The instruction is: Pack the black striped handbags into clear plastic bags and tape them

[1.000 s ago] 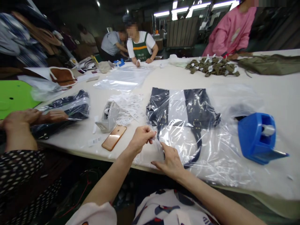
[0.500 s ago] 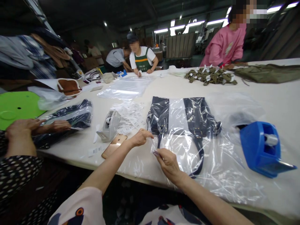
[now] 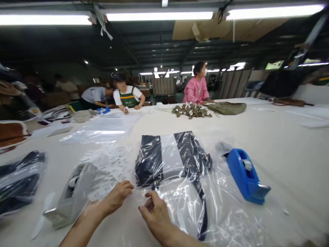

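A clear plastic bag point(image 3: 177, 202) lies flat on the table in front of me. Inside it is a folded dark navy item point(image 3: 149, 159) with a pale panel point(image 3: 171, 157) and a dark strap point(image 3: 202, 206). My left hand point(image 3: 117, 199) is at the bag's left edge, its fingers bent together on what looks like the plastic. Just right of it, my right hand point(image 3: 156, 214) hovers over the bag's near-left part, thumb and forefinger apart with nothing visible between them. Left of my hands stands a grey tape dispenser point(image 3: 74, 195), beside a spread of white labels point(image 3: 110, 168).
A blue tape dispenser point(image 3: 244, 175) stands right of the bag. Another bagged dark item point(image 3: 20, 181) is at the left edge. Farther off are clear bags point(image 3: 100, 128), an olive strap pile point(image 3: 191, 110) and olive cloth point(image 3: 227, 108). Co-workers point(image 3: 130, 96) are across the table point(image 3: 288, 151).
The view has tilted up and turned right. My right thumb and forefinger, earlier pinching the bag's edge, are now apart. The neighbouring person's hands at left have left the view.
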### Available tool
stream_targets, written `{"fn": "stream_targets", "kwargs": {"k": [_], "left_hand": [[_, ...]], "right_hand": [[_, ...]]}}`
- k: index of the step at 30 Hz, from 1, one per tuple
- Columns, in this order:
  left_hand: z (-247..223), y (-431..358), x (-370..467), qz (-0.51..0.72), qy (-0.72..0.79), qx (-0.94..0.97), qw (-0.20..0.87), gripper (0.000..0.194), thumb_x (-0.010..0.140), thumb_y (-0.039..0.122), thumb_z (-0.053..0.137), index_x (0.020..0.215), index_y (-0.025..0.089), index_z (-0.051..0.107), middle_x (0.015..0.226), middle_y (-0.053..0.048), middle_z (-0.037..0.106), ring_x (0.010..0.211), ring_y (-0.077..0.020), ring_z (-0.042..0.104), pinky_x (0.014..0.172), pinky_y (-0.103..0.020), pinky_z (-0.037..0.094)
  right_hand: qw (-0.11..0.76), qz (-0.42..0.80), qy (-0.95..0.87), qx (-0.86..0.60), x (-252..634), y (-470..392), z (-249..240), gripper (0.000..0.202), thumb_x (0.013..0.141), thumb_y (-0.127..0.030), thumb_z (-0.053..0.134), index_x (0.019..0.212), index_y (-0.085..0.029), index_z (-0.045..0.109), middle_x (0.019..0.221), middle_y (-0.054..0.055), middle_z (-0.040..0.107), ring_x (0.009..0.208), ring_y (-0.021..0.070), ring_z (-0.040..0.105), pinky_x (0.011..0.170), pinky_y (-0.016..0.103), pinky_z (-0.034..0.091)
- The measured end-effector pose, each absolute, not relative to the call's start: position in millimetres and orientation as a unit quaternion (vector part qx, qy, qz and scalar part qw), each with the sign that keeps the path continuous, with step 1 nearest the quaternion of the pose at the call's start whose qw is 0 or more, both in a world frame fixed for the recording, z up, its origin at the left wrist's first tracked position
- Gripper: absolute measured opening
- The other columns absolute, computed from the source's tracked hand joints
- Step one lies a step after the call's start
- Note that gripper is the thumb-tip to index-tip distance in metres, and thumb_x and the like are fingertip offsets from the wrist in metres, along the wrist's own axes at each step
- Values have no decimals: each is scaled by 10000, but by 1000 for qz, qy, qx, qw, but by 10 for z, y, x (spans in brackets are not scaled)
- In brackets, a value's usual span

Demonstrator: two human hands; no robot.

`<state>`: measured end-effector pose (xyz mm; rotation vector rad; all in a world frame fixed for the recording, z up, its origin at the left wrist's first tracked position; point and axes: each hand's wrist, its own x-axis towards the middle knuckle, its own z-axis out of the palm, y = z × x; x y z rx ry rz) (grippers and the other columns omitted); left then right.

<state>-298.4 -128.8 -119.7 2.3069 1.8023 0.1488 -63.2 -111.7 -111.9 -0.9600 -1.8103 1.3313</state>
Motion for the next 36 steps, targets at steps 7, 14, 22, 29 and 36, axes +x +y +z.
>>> {"fn": "stream_targets", "kwargs": {"k": [7,14,22,29,36], "left_hand": [[-1261,-1108,-2971,53,681,720,124,310,910,344,347,804,227,614,838,-12,627,847,-172,563,812,-328,363],[-1274,-869,-2665,36,714,699,24,283,905,380,380,835,216,599,744,-10,640,784,-179,582,801,-345,338],[-1283,-959,-1987,146,711,674,-137,234,910,271,389,916,153,591,948,-112,620,984,-249,508,848,-390,353],[-1711,-974,-1105,159,653,738,-59,312,920,229,350,1163,129,518,1180,-113,576,1143,-231,480,959,-385,393],[-1882,-885,-1024,81,670,738,-19,440,910,266,366,1287,44,413,1322,-183,477,1261,-262,404,1055,-414,325]], "right_hand": [[405,614,-563,-377,-559,-728,-1187,191,738,-322,506,617,-180,545,537,-29,498,501,108,510,501,214,400],[319,533,-601,-503,-195,-325,-1526,212,716,-359,509,630,-175,567,526,-22,531,492,119,516,486,220,394],[279,445,-656,-542,-116,-200,-1800,214,744,-333,516,619,-179,599,562,13,600,591,159,564,571,241,394],[225,352,-717,-558,-82,-109,-1729,178,809,-258,519,727,-157,640,748,64,671,721,171,594,686,250,398],[163,295,-756,-561,-65,-145,-1548,170,853,-243,507,847,-147,647,818,109,673,796,208,613,715,282,404]]}}
